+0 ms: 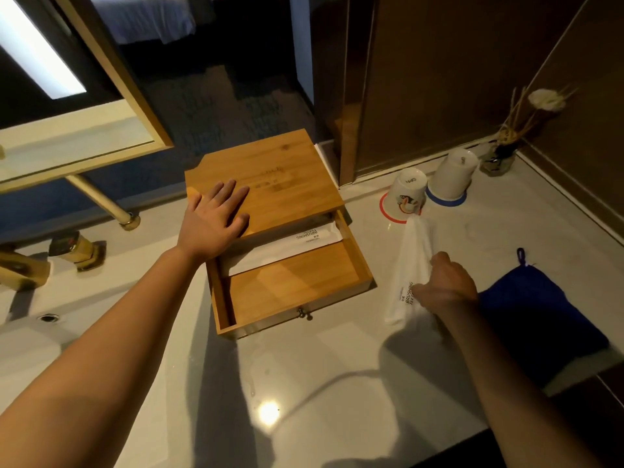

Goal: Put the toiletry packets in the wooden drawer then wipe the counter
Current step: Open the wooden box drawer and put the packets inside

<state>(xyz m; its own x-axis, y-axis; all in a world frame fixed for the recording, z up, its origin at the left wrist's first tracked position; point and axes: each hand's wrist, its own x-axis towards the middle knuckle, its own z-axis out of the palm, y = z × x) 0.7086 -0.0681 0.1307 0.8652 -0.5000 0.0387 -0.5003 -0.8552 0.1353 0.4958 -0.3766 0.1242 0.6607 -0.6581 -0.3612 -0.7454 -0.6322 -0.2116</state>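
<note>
A wooden box (270, 177) stands on the white counter (304, 383) with its drawer (290, 288) pulled out toward me. One white toiletry packet (287, 246) printed "BRUSHING" lies at the back of the drawer. My left hand (216, 217) rests flat on the box's top, fingers spread. To the right of the drawer, my right hand (445, 285) is closed on a second white packet (410, 265), held above the counter. A blue cloth (537, 312) lies on the counter just right of that hand.
Two white cups (407, 194) (454, 173) stand upside down on coasters behind the right hand. A reed diffuser (499, 157) sits in the back right corner. Brass tap fittings (77, 248) and the sink (47, 319) are at the left. A mirror frame (111, 65) rises at the back left.
</note>
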